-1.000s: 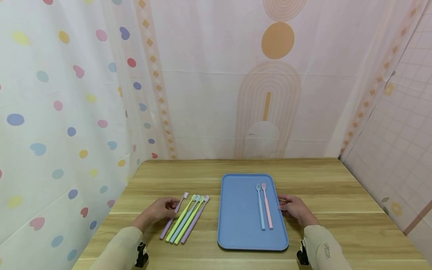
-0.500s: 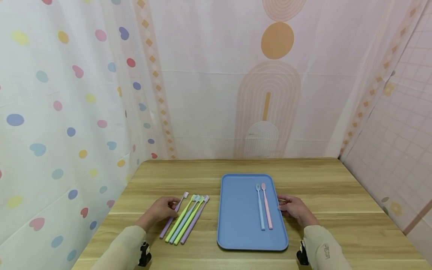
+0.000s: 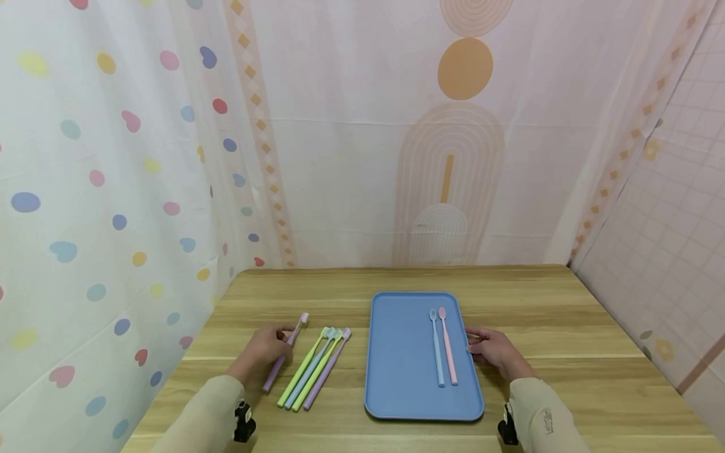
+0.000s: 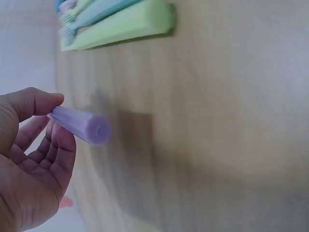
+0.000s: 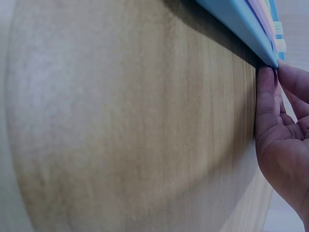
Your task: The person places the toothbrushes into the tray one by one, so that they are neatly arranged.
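a wooden table (image 3: 527, 296) stands before me, a blue tray (image 3: 399, 358) on it. the right hand (image 3: 494, 350) pinches the tray at its right side; the left hand (image 3: 265, 348) grasps a purple toothbrush (image 3: 274, 373), just left of four more toothbrushes (image 3: 317, 370). a blue toothbrush (image 3: 437, 350) and a pink toothbrush (image 3: 449, 350) lie on the tray.

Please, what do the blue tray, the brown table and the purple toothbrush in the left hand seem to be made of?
Blue rectangular tray: probably matte plastic; evenly coloured, round-cornered. Light-brown grained table: wood or laminate, satin; streaky grain shows. Slim purple toothbrush in the left hand: likely smooth plastic, uniformly coloured.
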Action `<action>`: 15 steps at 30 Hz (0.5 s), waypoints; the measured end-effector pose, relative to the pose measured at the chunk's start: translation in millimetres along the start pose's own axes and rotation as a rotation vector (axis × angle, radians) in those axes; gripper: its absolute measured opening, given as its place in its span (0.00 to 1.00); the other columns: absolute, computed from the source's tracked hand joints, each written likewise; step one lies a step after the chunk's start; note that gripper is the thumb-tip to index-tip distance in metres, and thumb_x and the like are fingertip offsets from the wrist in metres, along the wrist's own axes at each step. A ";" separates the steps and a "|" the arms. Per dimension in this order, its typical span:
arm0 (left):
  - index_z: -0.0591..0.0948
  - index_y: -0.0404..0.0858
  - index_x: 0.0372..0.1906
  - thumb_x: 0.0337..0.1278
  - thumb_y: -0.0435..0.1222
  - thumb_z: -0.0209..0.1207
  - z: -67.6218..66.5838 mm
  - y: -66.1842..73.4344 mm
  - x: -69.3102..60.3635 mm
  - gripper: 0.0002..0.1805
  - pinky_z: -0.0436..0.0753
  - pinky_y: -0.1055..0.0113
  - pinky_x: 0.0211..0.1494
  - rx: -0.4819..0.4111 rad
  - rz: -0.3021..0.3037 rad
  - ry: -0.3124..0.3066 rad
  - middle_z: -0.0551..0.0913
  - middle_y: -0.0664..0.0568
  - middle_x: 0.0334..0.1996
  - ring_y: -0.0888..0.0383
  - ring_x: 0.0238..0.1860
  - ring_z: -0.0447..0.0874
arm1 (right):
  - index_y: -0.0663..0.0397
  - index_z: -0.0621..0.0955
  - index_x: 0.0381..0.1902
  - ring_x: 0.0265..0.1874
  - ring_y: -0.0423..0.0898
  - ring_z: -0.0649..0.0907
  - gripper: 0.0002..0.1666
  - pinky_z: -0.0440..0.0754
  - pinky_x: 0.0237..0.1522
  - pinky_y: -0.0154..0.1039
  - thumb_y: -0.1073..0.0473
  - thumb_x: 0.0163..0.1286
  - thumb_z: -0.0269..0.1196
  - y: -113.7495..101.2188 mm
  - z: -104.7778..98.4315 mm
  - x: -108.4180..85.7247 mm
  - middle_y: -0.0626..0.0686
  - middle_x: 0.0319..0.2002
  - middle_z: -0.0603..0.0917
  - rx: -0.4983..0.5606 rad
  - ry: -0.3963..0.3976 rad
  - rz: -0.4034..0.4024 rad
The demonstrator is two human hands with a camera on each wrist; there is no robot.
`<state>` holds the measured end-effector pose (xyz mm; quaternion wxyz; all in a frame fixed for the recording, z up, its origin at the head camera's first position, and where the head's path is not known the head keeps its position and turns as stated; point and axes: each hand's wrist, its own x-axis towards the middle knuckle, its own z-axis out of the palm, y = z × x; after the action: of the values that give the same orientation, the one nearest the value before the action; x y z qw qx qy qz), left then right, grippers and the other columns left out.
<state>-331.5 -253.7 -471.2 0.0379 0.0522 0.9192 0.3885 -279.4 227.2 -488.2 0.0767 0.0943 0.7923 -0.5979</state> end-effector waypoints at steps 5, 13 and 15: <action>0.75 0.26 0.62 0.52 0.23 0.61 -8.7 13.8 6.5 0.28 0.75 0.64 0.31 -0.033 -0.003 0.026 0.76 0.47 0.31 0.54 0.30 0.72 | 0.74 0.72 0.65 0.38 0.47 0.83 0.29 0.84 0.42 0.43 0.76 0.64 0.59 0.4 0.6 0.4 0.63 0.46 0.83 0.005 0.012 0.001; 0.74 0.28 0.64 0.54 0.23 0.60 -3.2 47.4 20.0 0.29 0.78 0.65 0.33 -0.137 0.000 0.079 0.76 0.46 0.34 0.54 0.33 0.75 | 0.72 0.72 0.65 0.38 0.46 0.83 0.29 0.84 0.42 0.43 0.76 0.64 0.59 -0.9 0.6 0.2 0.62 0.45 0.84 -0.007 0.020 0.007; 0.74 0.29 0.64 0.53 0.22 0.60 1.0 56.1 23.2 0.29 0.79 0.66 0.34 -0.196 0.002 0.091 0.76 0.46 0.34 0.54 0.34 0.75 | 0.72 0.72 0.65 0.38 0.46 0.83 0.29 0.84 0.42 0.43 0.76 0.65 0.59 -0.8 0.3 -0.1 0.63 0.46 0.83 -0.008 0.018 0.008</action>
<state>-350.6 -211.2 -432.3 0.0008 0.0314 0.8774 0.4786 -279.5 226.7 -487.6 0.0725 0.1026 0.7950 -0.5935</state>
